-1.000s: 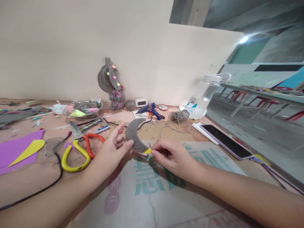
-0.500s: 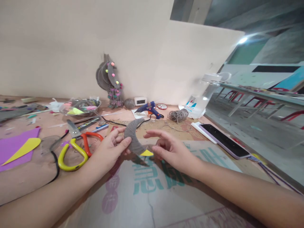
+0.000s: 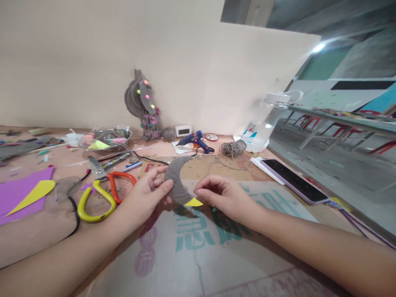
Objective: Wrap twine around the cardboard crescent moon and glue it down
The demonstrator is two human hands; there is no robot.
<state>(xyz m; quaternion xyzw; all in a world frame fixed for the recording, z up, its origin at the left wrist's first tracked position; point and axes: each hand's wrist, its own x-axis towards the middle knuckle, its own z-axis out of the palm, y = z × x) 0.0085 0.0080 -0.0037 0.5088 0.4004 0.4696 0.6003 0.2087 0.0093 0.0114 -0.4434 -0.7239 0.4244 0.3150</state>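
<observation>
A crescent shape wound with grey yarn (image 3: pixel 178 179) is held up over the work surface, with a bare yellow tip at its lower right end. My left hand (image 3: pixel 154 187) grips its outer curve, thumb in front and fingers behind. Close beside the yellow tip, my right hand (image 3: pixel 221 196) is closed in a pinch, thumb against forefinger. What that pinch holds, perhaps a thin strand, is too fine to make out. Beneath both hands lies a translucent sheet with green and purple print (image 3: pixel 173 264).
Scissors (image 3: pixel 97 204), purple foam (image 3: pixel 23 194) with a yellow piece, and a tray of bits (image 3: pixel 107 140) lie left. Behind are a decorated grey ornament (image 3: pixel 142 103), a blue glue gun (image 3: pixel 196 142) and a yarn bundle (image 3: pixel 233 148). A bottle (image 3: pixel 264 121) and phone (image 3: pixel 295 181) are right.
My right hand's fingers have closed from a loose, parted curl into a pinch near the yellow tip. The crescent stays in my left hand, slightly lower and farther right in view.
</observation>
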